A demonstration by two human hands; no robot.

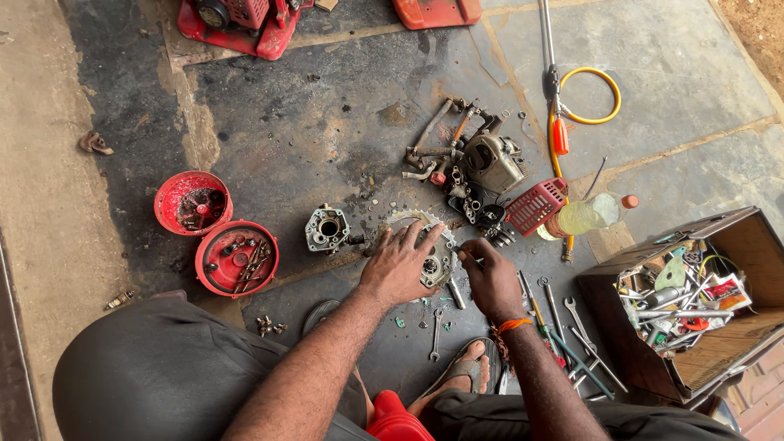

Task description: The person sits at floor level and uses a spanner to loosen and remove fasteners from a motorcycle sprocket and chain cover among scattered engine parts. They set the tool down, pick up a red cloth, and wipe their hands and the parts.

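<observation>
My left hand (398,263) lies flat with fingers spread on a round grey metal engine part with a toothed rim (433,245), pressing it against the stone floor. My right hand (490,282) is closed around a thin tool (471,259) whose tip meets the right side of that part. An orange thread is tied round my right wrist. A grey metal housing with a round bore (327,229) sits just left of my left hand.
Two red round covers (193,202) (237,258) hold small parts at left. More engine pieces (490,161) and a red grille (535,207) lie beyond. Wrenches (572,327) lie at right beside an open wooden toolbox (694,302). A plastic bottle (584,216) and yellow hose (588,96) are nearby.
</observation>
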